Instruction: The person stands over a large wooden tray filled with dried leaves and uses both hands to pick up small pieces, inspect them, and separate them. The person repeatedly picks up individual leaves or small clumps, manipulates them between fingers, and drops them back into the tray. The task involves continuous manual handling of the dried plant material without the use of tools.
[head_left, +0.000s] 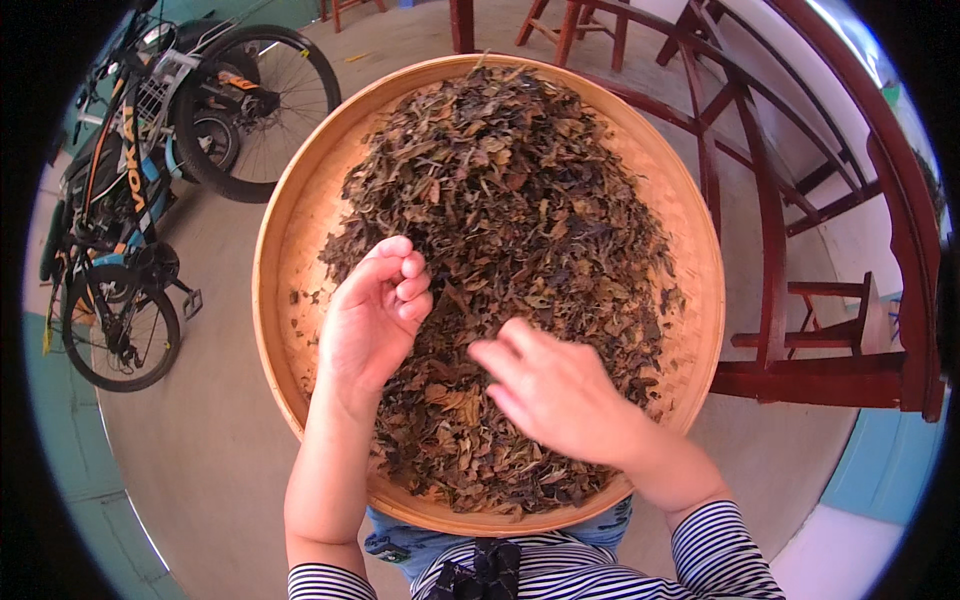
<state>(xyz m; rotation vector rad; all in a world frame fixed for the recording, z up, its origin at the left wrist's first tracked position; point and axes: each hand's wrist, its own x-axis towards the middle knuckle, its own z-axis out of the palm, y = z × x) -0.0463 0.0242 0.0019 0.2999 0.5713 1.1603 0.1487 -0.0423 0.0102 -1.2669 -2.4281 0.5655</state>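
Observation:
A heap of dried, crumpled brown and greenish leaves (517, 187), with thin pale stems among them, fills most of a round woven bamboo tray (300, 202). My left hand (379, 311) is raised above the left side of the heap, palm turned up and fingers curled in; whatever may lie inside the curl is hidden. Over the lower middle of the leaves is my right hand (551, 390), blurred, with thumb and fingers apart and nothing visible between them. A broader tan leaf (454, 397) lies just left of its fingertips.
Beyond the tray on the left, a bicycle (135, 180) stands on the grey floor (217, 420). Dark red wooden furniture frames (769, 225) rise close to the tray's right side. Wooden stool legs (574, 34) show at the far edge. The tray's near rim is above my jeans (405, 544).

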